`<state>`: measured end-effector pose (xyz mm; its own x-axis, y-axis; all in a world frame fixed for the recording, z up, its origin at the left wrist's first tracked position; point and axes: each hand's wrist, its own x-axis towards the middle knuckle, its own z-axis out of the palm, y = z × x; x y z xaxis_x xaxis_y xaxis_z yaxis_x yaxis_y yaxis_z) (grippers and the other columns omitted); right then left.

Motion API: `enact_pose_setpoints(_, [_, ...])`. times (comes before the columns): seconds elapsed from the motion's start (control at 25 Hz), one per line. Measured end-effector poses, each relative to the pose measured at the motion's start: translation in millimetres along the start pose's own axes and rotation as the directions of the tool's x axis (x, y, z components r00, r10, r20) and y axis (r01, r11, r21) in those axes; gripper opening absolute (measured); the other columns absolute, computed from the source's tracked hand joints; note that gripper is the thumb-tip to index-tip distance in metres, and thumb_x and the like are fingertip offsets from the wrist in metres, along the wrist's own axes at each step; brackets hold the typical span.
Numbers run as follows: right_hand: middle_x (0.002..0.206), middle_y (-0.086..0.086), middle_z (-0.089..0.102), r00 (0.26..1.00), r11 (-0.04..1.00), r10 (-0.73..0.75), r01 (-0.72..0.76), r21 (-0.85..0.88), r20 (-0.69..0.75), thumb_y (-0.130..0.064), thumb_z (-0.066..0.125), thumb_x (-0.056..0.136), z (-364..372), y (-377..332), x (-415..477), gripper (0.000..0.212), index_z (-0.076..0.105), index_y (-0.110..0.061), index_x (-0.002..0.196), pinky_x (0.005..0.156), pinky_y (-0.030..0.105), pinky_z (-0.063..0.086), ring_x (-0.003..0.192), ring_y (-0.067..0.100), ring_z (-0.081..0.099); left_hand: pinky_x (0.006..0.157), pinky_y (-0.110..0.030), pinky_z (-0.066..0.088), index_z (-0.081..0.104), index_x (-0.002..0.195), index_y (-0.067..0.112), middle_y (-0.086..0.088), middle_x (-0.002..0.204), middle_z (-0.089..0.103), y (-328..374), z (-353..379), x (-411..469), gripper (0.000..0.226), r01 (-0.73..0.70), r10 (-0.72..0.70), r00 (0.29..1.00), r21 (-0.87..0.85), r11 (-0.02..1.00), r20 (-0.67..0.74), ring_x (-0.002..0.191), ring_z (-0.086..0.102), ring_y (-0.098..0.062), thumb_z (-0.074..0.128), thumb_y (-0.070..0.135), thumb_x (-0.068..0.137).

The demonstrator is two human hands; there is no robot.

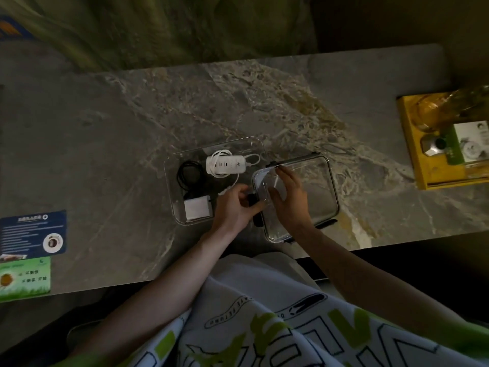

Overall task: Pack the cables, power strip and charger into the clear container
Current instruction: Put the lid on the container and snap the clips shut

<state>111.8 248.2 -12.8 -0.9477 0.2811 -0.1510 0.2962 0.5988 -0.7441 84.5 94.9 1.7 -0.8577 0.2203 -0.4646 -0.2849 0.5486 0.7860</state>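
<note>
Fingers (242, 194) of left hand (234, 207) apparently pinch a black clip (251, 200) on the clear plastic lid (317, 186); right hand (289, 200) lies flat on it, fingers straight. Clear rectangular container (167, 165) on marble tabletop (105, 128) holds one white power strip (226, 164), one coiled black cable (188, 174), one white charger block (197, 209). Lid: light, stiff, slick; hold by rim.

On my feed, both bare forearms reach forward from the bottom edge and converge. The left hand (235, 206) is curled, thumb and fingers pinching a small black plastic clip (252, 200). The right hand (289, 198) sits just beside it, palm down, fingers straight and slightly spread, resting flat on a clear rectangular plastic lid (317, 186).
</note>
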Motion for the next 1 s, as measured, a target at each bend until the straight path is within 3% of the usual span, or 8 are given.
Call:
enact_pose_setpoints(0.2, [0.141, 0.015, 0.049, 0.999, 1.000, -0.030, 0.030, 0.009, 0.019, -0.002, 0.061, 0.088, -4.8, 6.2, 0.2, 0.046, 0.052, -0.002, 0.133, 0.107, 0.030, 0.039, 0.128, 0.029, 0.050, 0.053, -0.010, 0.037, 0.063, 0.092, 0.028, 0.017, 0.079, 0.059, 3.2, 2.3, 7.9, 0.020, -0.004, -0.002, 0.998, 0.088, 0.996, 0.071, 0.071, 0.054, 0.002, 0.075, 0.039, 0.079])
enact_pose_setpoints(0.4, [0.141, 0.014, 0.050, 1.000, 1.000, -0.014, 0.014, -0.017, 0.015, -0.001, 0.062, 0.087, -11.9, 16.3, 1.3, 0.046, 0.053, -0.005, 0.132, 0.104, 0.030, 0.039, 0.127, 0.029, 0.051, 0.059, -0.014, 0.037, 0.062, 0.096, 0.024, 0.012, 0.085, 0.062, -3.4, 4.6, 14.3, 0.012, 0.029, -0.028, 0.992, -0.006, 1.000, 0.124, 0.077, 0.057, 0.001, 0.067, 0.031, 0.088])
enact_pose_setpoints(0.56, [0.135, 0.019, 0.052, 0.982, 0.994, 0.112, -0.114, -0.004, -0.152, -0.003, 0.063, 0.086, -34.9, 44.8, 6.8, 0.045, 0.053, -0.002, 0.130, 0.100, 0.019, 0.031, 0.124, 0.032, 0.050, 0.073, -0.021, 0.046, 0.063, 0.101, 0.018, 0.006, 0.095, 0.068, -8.0, 7.1, 17.3, 0.015, 0.008, 0.003, 0.996, -0.125, 0.992, 0.086, 0.089, 0.064, -0.008, 0.068, 0.024, 0.088])
enact_pose_setpoints(0.64, [0.134, 0.024, 0.050, 0.950, 0.969, 0.240, -0.246, -0.005, -0.198, -0.003, 0.063, 0.086, -49.2, 65.5, 10.5, 0.048, 0.049, 0.001, 0.132, 0.101, 0.027, 0.034, 0.123, 0.037, 0.048, 0.087, -0.032, 0.051, 0.063, 0.110, 0.014, -0.002, 0.107, 0.069, -8.9, 8.4, 19.2, 0.025, -0.003, 0.014, 0.997, -0.163, 0.987, 0.070, 0.100, 0.065, -0.015, 0.069, 0.020, 0.087])
enact_pose_setpoints(0.8, [0.132, 0.026, 0.052, 0.829, 0.831, 0.553, -0.556, -0.021, -0.086, -0.015, 0.064, 0.086, -65.5, 105.3, 18.5, 0.058, 0.043, 0.003, 0.137, 0.097, 0.040, 0.041, 0.121, 0.038, 0.051, 0.094, -0.039, 0.052, 0.063, 0.107, 0.026, 0.004, 0.106, 0.069, -7.9, 9.9, 19.9, 0.022, -0.029, 0.040, 0.997, -0.186, 0.982, 0.060, 0.101, 0.065, -0.012, 0.068, 0.021, 0.086])
enact_pose_setpoints(0.88, [0.113, 0.023, 0.063, 0.775, 0.775, 0.632, -0.631, 0.029, -0.031, -0.021, 0.064, 0.081, -69.1, 114.2, 20.9, 0.051, 0.055, 0.003, 0.125, 0.081, 0.036, 0.046, 0.106, 0.033, 0.060, 0.094, -0.040, 0.052, 0.062, 0.100, 0.039, 0.011, 0.102, 0.068, -5.9, 10.7, 19.1, 0.021, -0.040, 0.054, 0.996, -0.196, 0.980, 0.066, 0.099, 0.066, -0.009, 0.067, 0.024, 0.085])
enact_pose_setpoints(1.0, [0.113, 0.021, 0.065, 0.725, 0.724, 0.688, -0.681, 0.109, -0.037, -0.009, 0.066, 0.081, -72.7, 121.1, 26.1, 0.037, 0.063, -0.002, 0.117, 0.083, 0.039, 0.048, 0.105, 0.035, 0.062, 0.093, -0.048, 0.052, 0.062, 0.095, 0.042, 0.003, 0.103, 0.069, -4.1, 10.8, 19.8, 0.020, -0.021, 0.042, 0.996, -0.253, 0.967, 0.076, 0.099, 0.068, -0.023, 0.065, 0.026, 0.083])
